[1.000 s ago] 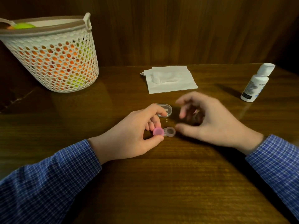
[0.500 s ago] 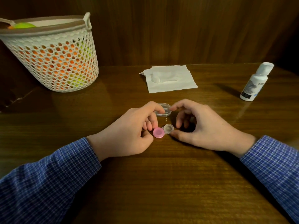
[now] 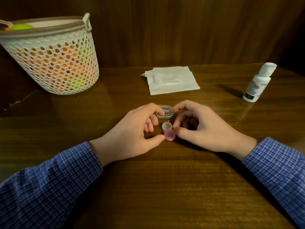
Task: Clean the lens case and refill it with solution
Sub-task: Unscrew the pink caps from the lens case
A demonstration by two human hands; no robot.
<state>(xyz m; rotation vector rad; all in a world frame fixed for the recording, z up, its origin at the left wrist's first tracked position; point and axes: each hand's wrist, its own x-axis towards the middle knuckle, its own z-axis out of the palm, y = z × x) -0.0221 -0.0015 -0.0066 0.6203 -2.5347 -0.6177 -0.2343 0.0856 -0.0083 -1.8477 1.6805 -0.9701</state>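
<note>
Head camera looks down on a dark wooden bench (image 3: 165, 187), and both hands meet at its middle. Left hand (image 3: 132, 133) curls in from the left, thumb tip touching the pink end of the lens case (image 3: 168, 131); right hand (image 3: 201, 128) comes in from the right, thumb pressed to the same pink cap, so the case is pinched between the two thumbs. Its far well sits uncapped, open rim facing up, the case pointing away from the person. Index fingers of both hands arch over and touch a small clear plastic lid (image 3: 165, 111) lying just behind the case. Further back, a white tissue (image 3: 171, 80) lies flat with a crumpled wad on it. Off to the right and well apart stands the white solution bottle (image 3: 258, 82), cap on, upright. Far left, a white mesh basket (image 3: 54, 63) holds orange and green things. Blue checked sleeves cover both forearms.
</note>
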